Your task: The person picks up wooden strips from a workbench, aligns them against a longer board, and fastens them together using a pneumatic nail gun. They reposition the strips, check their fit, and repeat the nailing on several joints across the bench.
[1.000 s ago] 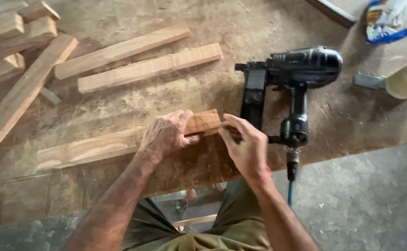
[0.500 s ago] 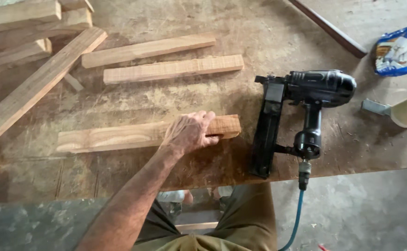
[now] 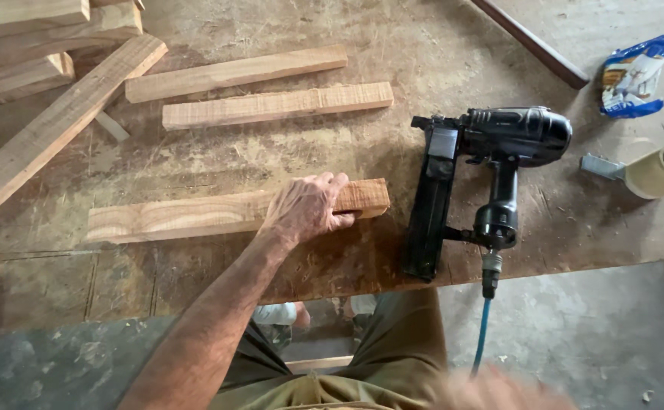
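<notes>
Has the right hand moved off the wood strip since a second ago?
Yes. It rested on the wood strip beside the nail gun then; now it has pulled back toward the body, a blur at the bottom edge. The left hand remains on the strip.

Left hand (image 3: 305,210) flat on the near plank (image 3: 195,215), nail gun (image 3: 484,182) just right of it, two planks (image 3: 271,87) behind, cup (image 3: 662,171) far right on the workbench (image 3: 332,266).

A worn wooden workbench (image 3: 195,296) stands over a grey concrete floor (image 3: 590,334).
</notes>
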